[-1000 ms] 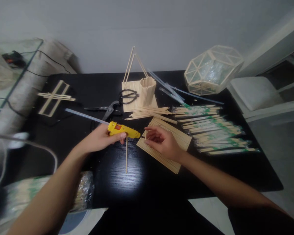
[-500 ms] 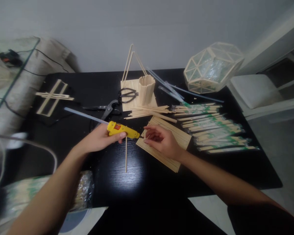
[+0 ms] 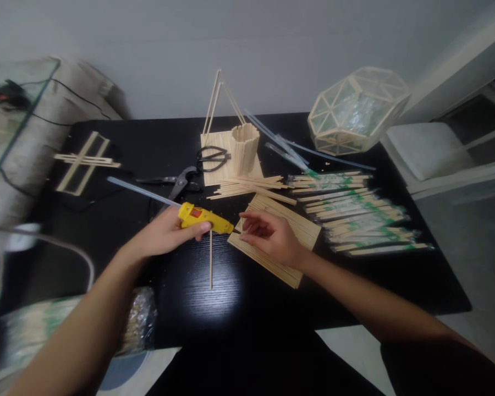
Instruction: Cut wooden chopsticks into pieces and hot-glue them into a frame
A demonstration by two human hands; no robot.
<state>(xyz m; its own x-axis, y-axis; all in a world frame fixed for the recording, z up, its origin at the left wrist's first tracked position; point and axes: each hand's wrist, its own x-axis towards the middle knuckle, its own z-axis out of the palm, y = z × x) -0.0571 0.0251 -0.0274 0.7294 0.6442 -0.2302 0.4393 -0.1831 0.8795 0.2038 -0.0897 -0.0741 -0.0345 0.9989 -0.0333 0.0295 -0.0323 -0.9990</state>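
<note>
Left hand in head view: wrapped around yellow glue gun, nozzle at the stick panel's left corner. Right hand: above panel, fingers curled, thumb and index tips beside nozzle; can't tell if pinching anything. Single stick left of panel, top end hidden by gun. Loose sticks just behind panel, stick cup farther behind, wrapped chopsticks right of it.

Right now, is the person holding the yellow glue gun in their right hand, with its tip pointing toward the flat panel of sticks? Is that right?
Not quite: the hand is wrong. The head view shows the left hand holding the yellow glue gun, with its tip pointing toward the flat panel of sticks.
</note>
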